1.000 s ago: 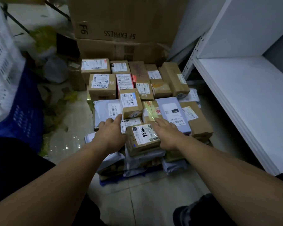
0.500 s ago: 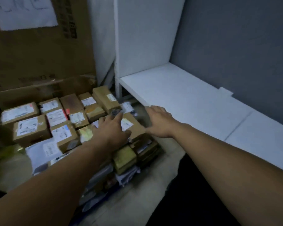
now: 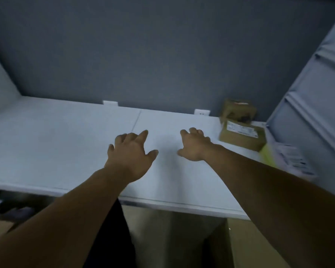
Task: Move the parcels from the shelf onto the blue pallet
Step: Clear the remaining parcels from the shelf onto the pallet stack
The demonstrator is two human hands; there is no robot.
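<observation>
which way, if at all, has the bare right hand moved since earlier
Yes. The right hand swung right, off the parcel pile, to above the white shelf board, short of its brown cardboard parcels.

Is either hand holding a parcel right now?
No, the left hand and right hand are spread open and empty over the white shelf, apart from the brown parcels at its right end.

A dim grey-blue wall (image 3: 162, 45) backs the white shelf (image 3: 46, 147). Two small white plates (image 3: 110, 103) sit along the shelf's back edge. A pale ribbed rack (image 3: 317, 84) stands at its right end, and tan floor (image 3: 172, 229) shows below its front edge.
</observation>
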